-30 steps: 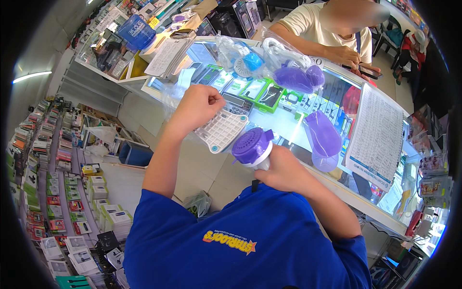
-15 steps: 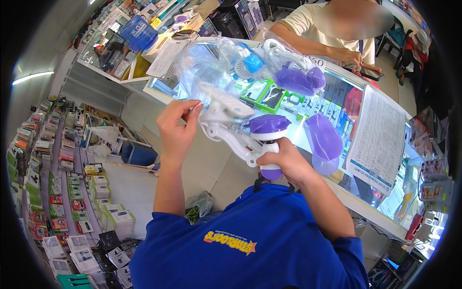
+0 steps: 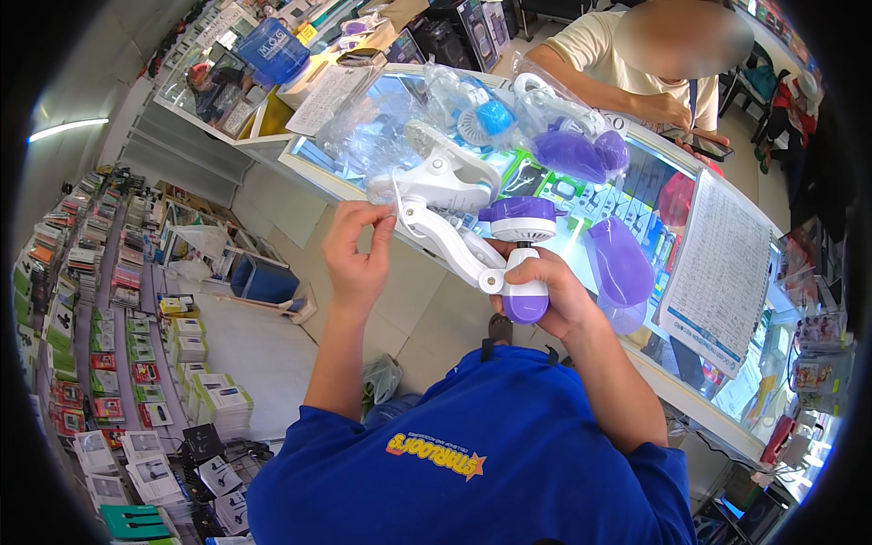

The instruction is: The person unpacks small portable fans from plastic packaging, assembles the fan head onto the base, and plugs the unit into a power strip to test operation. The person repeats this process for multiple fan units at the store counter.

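Observation:
A white-and-purple clip stand (image 3: 454, 241) with a jointed arm is held over the tiled floor in front of the counter. My right hand (image 3: 554, 286) is wrapped round its lower purple-tipped end. At the arm's other end is a large white clip (image 3: 450, 191), and a purple-topped round piece with slots (image 3: 521, 220) sits above my right hand. Beside the clip, my left hand (image 3: 357, 241) is closed in a pinch on a thin white cord (image 3: 397, 195) that curves along the arm. What lies between the fingertips is partly hidden.
On the glass counter (image 3: 627, 350) lie bagged purple-and-white (image 3: 572, 150) and blue-and-white (image 3: 481, 118) pieces, a purple shell in plastic (image 3: 622, 263), and a written sheet (image 3: 713, 272). Across it, a person (image 3: 627, 82) holds a phone. Boxed goods (image 3: 213, 391) fill shelves at left.
The clip stand has turned and come slightly lower at my right hand, its clip now side-on. My left hand has shifted a little right and down, still pinching.

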The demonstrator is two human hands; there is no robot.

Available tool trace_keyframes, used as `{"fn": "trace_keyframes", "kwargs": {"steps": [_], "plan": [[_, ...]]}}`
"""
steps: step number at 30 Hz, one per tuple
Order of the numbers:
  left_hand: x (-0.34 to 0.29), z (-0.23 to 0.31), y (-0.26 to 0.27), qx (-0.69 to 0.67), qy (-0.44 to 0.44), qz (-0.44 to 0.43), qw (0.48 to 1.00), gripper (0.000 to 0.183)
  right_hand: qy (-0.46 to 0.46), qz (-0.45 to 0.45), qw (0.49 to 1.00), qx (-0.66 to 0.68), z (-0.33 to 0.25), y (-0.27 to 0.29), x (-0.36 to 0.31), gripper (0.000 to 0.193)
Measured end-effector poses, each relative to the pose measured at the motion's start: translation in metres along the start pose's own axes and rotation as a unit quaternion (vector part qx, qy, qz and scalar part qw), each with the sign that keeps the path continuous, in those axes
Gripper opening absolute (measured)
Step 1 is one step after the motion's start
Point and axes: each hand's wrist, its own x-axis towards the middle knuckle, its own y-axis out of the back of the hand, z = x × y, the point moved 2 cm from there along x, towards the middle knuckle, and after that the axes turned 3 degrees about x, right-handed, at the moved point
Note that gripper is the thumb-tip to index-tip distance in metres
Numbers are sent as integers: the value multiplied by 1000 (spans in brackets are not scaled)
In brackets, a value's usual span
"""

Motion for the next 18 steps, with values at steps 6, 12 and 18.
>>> {"fn": "trace_keyframes", "kwargs": {"steps": [6,12,18], "plan": [[4,-22,-3,-341,214,57,914,16,5,-10,999,53,2,1,1,79],[0,-15,-11,-268,220,-31,937,14,14,-27,996,81,-5,-2,-3,74],[5,-9,-12,-224,146,-14,963,13,30,25,999,-17,-1,-4,-4,75]]}}
